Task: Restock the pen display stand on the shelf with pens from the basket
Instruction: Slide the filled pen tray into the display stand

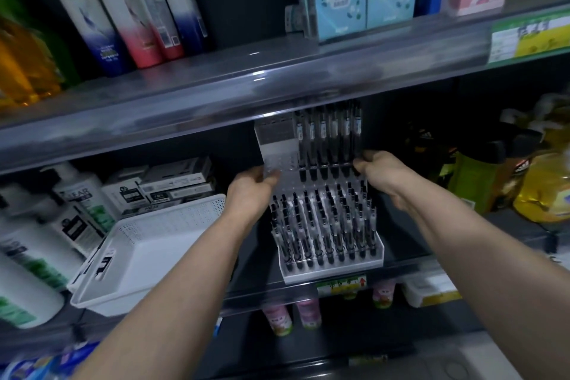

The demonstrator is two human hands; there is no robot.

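Note:
A clear tiered pen display stand (331,270) sits on the middle shelf, its lower rows full of black pens (324,225). Several more pens (328,139) stand in the right part of its top row; the top left part shows bare holes. My left hand (251,191) grips the stand's left edge near the top. My right hand (381,171) grips its right edge at the same height. A white perforated basket (172,225) lies tilted on the shelf left of the stand, and its inside looks bare.
Shampoo bottles (77,194) and dark boxes (172,182) crowd the shelf left of the basket. Yellow and green bottles (524,182) stand to the right. The upper shelf edge (277,92) hangs just above the stand's top row. Small pink bottles (277,318) sit below.

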